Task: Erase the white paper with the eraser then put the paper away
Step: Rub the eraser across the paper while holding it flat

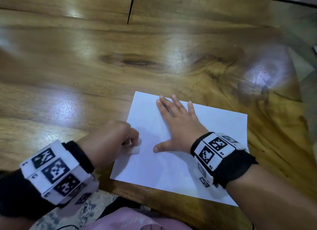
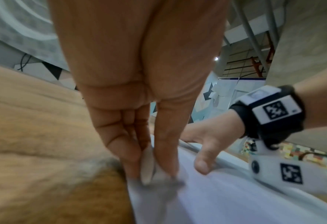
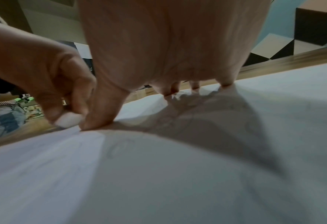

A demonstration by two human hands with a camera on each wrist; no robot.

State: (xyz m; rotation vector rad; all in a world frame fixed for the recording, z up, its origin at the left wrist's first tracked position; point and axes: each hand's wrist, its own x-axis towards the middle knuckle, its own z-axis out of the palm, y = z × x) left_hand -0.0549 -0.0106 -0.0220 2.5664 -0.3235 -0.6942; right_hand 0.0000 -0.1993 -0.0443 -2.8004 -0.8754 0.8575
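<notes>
A white sheet of paper (image 1: 171,164) lies on the wooden table near its front edge. My left hand (image 1: 109,140) pinches a small white eraser (image 1: 134,150) and holds it down on the paper's left part. In the left wrist view the eraser (image 2: 147,163) sits between thumb and fingers, its tip on the paper (image 2: 226,197). My right hand (image 1: 178,125) lies flat with fingers spread, pressing the sheet down near its far edge. From the right wrist the paper (image 3: 177,174) shows faint pencil marks, with the eraser (image 3: 68,119) beside my right thumb.
The wooden table (image 1: 103,61) stretches bare to the left and beyond the paper. Its front edge (image 1: 130,192) runs just below the sheet, with patterned floor and pink clothing under it. A seam and a dark gap (image 1: 130,8) cross the far part of the tabletop.
</notes>
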